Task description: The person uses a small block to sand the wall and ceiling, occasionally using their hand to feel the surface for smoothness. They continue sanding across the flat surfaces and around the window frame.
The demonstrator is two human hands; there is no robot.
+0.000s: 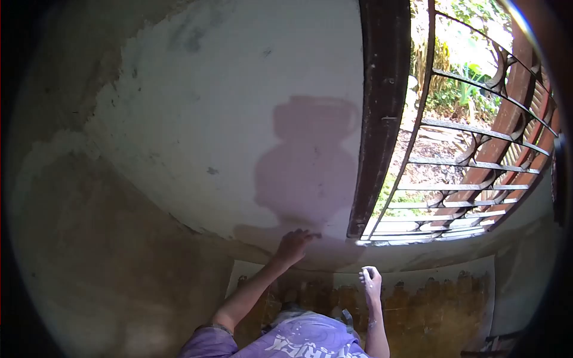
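My left hand [293,244] reaches up and presses its fingers flat against the lower part of a white plastered wall [227,107], just left of the window frame. It holds nothing that I can see. My right hand [371,279] hangs lower and closer to me, curled around a small pale object; what it is stays too small to tell. My shadow falls on the wall above the left hand.
A dark wooden window frame [379,113] stands right of the hands, with a curved metal grille [477,161] and greenery outside. Below the sill the wall is brown and stained [430,304]. The wall's left part [89,238] is bare and grey-brown.
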